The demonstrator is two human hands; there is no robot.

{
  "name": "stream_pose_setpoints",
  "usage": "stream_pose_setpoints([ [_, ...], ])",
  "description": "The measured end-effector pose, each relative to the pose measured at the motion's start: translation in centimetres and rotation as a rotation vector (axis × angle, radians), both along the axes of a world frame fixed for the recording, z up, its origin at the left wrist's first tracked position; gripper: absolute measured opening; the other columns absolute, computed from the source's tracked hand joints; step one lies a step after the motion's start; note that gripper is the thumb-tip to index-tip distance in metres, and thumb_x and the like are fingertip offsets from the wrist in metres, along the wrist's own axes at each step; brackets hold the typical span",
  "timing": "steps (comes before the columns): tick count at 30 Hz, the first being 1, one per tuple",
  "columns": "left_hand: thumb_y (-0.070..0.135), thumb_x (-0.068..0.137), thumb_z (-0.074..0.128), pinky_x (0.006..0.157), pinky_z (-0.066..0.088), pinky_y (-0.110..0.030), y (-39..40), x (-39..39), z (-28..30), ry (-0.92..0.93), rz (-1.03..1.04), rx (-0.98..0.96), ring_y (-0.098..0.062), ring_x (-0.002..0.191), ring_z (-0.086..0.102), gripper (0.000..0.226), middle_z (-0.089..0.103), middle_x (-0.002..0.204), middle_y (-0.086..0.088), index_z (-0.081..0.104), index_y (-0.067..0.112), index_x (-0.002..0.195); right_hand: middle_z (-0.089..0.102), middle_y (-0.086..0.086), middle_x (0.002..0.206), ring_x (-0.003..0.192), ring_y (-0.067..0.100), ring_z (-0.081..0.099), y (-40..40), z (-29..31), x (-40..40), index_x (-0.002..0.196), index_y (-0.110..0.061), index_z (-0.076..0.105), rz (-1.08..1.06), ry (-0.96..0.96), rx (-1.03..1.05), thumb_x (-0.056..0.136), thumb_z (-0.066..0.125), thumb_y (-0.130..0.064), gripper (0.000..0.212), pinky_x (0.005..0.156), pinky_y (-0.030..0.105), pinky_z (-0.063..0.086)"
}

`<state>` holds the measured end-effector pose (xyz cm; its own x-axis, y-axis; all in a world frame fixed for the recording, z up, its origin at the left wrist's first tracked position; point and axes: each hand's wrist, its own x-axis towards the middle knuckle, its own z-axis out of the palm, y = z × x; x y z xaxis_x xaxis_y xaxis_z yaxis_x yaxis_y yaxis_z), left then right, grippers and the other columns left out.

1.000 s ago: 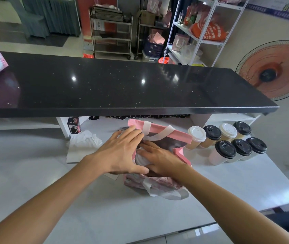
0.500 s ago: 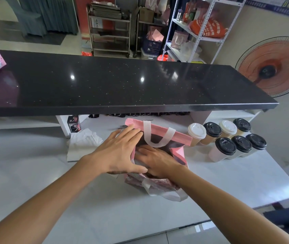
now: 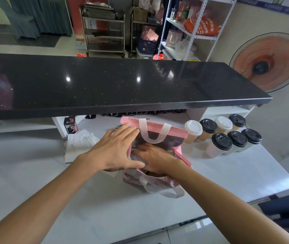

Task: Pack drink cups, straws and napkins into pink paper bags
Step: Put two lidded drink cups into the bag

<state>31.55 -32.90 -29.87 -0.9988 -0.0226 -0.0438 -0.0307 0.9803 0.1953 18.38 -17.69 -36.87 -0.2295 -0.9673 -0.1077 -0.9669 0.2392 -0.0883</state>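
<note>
I have the pink paper bag with white ribbon handles standing open on the white bench, right under my hands. My left hand lies with fingers straight and spread against the bag's left wall, pushing it outward, I judge, so the mouth stays wide. My right hand reaches down inside the mouth with fingers fairly flat on something pale at the bottom; it may be a napkin being pressed level, though the shadow in there hides whether the fingers grip anything. Seven lidded paper drink cups stand in a cluster to the right of my right hand, near but apart from the bag: five with black lids, two with white. One loose heap of white paper napkins lies just left of my left hand. I see no straws.
</note>
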Motion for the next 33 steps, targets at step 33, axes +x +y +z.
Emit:
stream_pose_setpoints([
  [33,0.048,0.1,0.052,0.12,0.016,-0.032,9.1,-14.3,0.2,0.186,-0.026,0.074,-0.009,0.148,0.024,0.057,0.038,0.157,0.009,0.04,0.026,0.151,0.04,0.004,0.152,0.141,0.032,0.033,11.0,-0.3,-21.8,0.148,-0.021,0.042,-0.63,-0.116,-0.033,0.088,0.064,-0.029,0.065,0.11,0.046,0.036],
])
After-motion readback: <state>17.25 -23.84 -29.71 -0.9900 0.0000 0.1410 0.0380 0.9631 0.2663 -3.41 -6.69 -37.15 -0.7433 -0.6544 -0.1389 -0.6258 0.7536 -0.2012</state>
